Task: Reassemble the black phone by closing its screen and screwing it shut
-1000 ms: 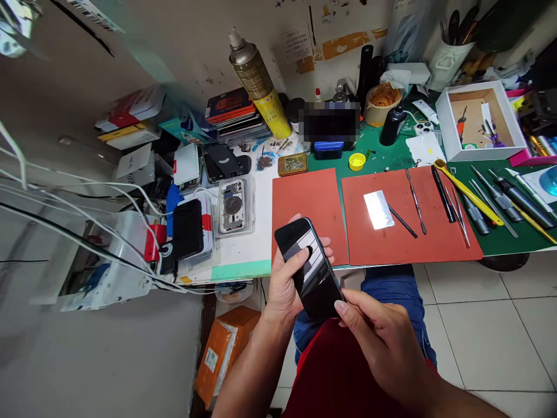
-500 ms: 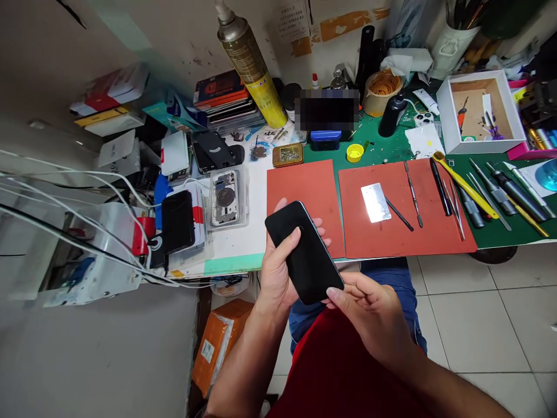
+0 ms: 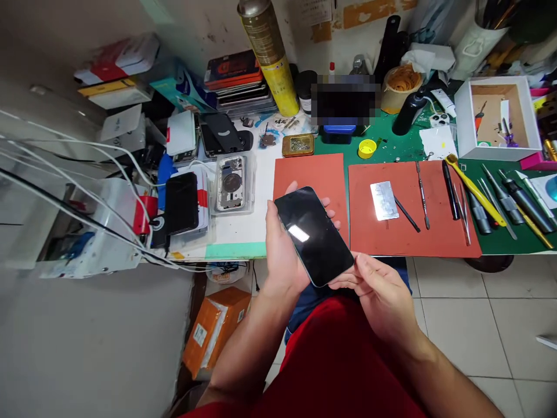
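Note:
A black smartphone (image 3: pixel 319 247) is tilted in front of my body, its dark glass face up with a bright reflection on it. My left hand (image 3: pixel 282 252) holds it from the left and below, thumb along the left edge and fingertips showing past the right edge. My right hand (image 3: pixel 383 290) touches the phone's lower right corner, its fingers bent under and beside that corner. Beyond the phone lies a red mat (image 3: pixel 308 171). On a second red mat (image 3: pixel 365 241) are a silver metal plate (image 3: pixel 384 201), a thin black stick (image 3: pixel 407 214) and a metal spudger (image 3: pixel 422 197).
Tweezers (image 3: pixel 465 215), a yellow brush (image 3: pixel 476 188) and several pen-like tools lie at the right. A white box (image 3: pixel 537 125) stands behind them. An opened phone housing (image 3: pixel 230 184), another phone (image 3: pixel 181 203) and loose cables (image 3: pixel 87 212) are at the left.
My left thumb has moved off the screen to the phone's left edge. The phone has tilted, and a reflection now shows on its glass. The view has shifted slightly.

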The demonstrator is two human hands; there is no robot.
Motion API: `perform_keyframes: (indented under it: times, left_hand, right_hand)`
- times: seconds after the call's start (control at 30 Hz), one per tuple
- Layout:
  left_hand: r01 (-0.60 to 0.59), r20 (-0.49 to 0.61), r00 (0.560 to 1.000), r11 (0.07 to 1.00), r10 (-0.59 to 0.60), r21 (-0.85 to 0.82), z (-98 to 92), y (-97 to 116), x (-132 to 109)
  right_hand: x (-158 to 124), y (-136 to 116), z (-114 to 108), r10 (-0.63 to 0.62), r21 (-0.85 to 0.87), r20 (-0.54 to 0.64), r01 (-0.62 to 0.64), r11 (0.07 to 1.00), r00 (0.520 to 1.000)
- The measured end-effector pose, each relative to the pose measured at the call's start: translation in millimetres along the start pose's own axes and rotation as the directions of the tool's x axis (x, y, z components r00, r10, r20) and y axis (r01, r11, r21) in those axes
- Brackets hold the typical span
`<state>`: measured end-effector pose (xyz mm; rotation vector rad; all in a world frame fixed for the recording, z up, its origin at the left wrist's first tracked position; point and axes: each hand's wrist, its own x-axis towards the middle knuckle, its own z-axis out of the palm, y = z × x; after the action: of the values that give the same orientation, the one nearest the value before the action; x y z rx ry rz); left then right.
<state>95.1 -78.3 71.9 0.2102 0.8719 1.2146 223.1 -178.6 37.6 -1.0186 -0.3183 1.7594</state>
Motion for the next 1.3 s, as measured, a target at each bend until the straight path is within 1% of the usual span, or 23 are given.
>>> perform_keyframes:
  times: [0.07,0.27,0.37,0.57,0.7,0.87,1.1,1.3]
  left_hand:
    - [-0.011,-0.041,0.999,1.000,0.010,-0.010,4.3,-2,2]
    - [-0.060,-0.128,0.990,0.998,0.057,-0.021,12.7,-7,6]
    - [-0.062,-0.185,0.981,0.998,0.058,-0.019,14.2,-8,7]
    - [-0.085,-0.259,0.962,0.996,0.091,0.033,15.2,-11,8]
    - [-0.109,-0.284,0.951,0.993,0.120,0.052,18.5,-11,7]
    - [-0.110,-0.332,0.934,0.991,0.129,0.075,23.1,-11,6]
    - [-0.111,-0.339,0.930,0.987,0.146,0.120,21.0,-14,6]
    - [-0.151,-0.330,0.924,0.977,0.195,0.153,23.3,-16,4]
  right_hand:
    - [3,3,5,0.008,0.013,-0.008,-0.008,1.000,1.000]
    - [5,12,21,-0.021,0.084,-0.071,0.026,0.996,0.997]
    - [4,12,23,-0.014,0.098,-0.081,0.022,0.995,0.997]
    - [3,10,26,0.020,0.114,-0.092,-0.009,0.993,0.996]
    - [2,9,28,0.015,0.127,-0.073,-0.006,0.992,0.997]
    - [1,7,30,0.019,0.126,-0.065,-0.011,0.992,0.998]
    - [1,7,31,0.013,0.111,-0.058,-0.006,0.994,0.998]
    - [2,5,31,0.015,0.104,-0.046,-0.011,0.995,0.999]
